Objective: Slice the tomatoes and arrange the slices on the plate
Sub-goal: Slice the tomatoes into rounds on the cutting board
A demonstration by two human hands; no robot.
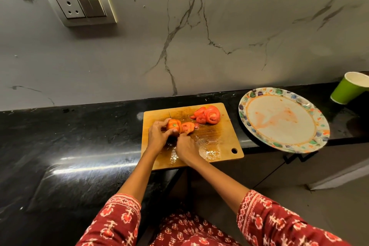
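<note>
1. The left hand (pixel 157 136) curls its fingers (pixel 173 131) round the uncut end of a tomato (pixel 173 125) on the wooden cutting board (pixel 217 136).
2. The right hand (pixel 186 147) is clenched on a knife handle, mostly hidden; the thin knife blade (pixel 170 115) shows beyond the tomato.
3. Fresh slices (pixel 187 127) lean just beside the tomato; a pile of slices (pixel 208 115) lies at the board's far edge.
4. The floral-rimmed plate (pixel 311 144), smeared with juice, sits on the black bench (pixel 79 136) to the right, near a green paper cup (pixel 347 91).
</note>
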